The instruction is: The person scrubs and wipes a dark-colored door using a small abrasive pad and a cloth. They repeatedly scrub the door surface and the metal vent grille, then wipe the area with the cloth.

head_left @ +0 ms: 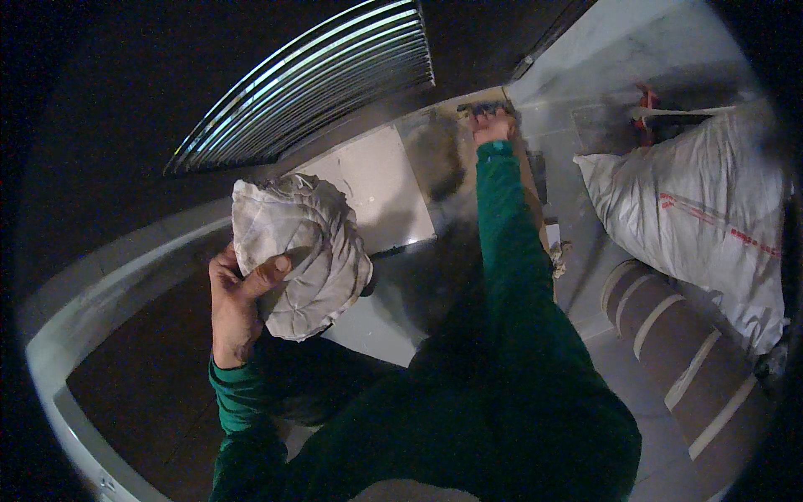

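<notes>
My left hand [237, 305] grips a bunched, quilted off-white cloth [301, 251] with dirty creases, thumb on top and fingers behind its edge. The cloth is held up in front of me, at the left. My right arm stretches far forward, and my right hand [493, 127] lies at the far end of a tan, stained surface [460, 159]. Its fingers are spread at a small dark patch [485, 108], which I cannot make out. Nearer along that surface is a pale square panel [372, 180], partly behind the cloth.
A slatted metal grille [326, 84] stands at the upper left. On the right are a stuffed white woven sack [694, 209] and a brown roll with pale bands [677, 351]. A crumpled scrap [560, 258] lies right of my arm. A pale curved ledge [109, 301] runs along the left.
</notes>
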The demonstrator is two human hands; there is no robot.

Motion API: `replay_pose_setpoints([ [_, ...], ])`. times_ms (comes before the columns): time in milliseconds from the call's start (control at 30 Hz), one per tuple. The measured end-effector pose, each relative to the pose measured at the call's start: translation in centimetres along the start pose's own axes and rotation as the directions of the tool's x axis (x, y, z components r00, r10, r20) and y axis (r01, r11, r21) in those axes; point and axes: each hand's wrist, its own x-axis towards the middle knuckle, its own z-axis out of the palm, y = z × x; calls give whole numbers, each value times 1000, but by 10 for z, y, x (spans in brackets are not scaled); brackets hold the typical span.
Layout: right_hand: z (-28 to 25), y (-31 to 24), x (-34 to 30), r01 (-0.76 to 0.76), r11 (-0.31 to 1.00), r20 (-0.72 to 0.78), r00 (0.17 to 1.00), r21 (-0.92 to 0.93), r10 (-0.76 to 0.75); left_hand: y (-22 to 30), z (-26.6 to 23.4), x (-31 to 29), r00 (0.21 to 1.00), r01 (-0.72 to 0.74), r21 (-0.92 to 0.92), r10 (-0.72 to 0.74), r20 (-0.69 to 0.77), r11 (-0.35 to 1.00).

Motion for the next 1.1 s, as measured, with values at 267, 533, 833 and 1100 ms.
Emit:
replay_pose_setpoints([
  [267,56,13,39,138,988,141,982,-63,-128,-9,-11,-10,988,11,8,-10,-154,1000],
  [533,45,-3,45,67,987,167,985,-148,-42,-6,-10,-10,974,-15,161,51,-219,987],
  [833,-47,-18,-41,187,981,38,982,-43,-186,14,5,0,999,-7,16,8,-48,1000],
  [1100,187,-24,-175,596,801,129,800,-55,-586,20,8,5,985,-48,-56,57,166,997],
])
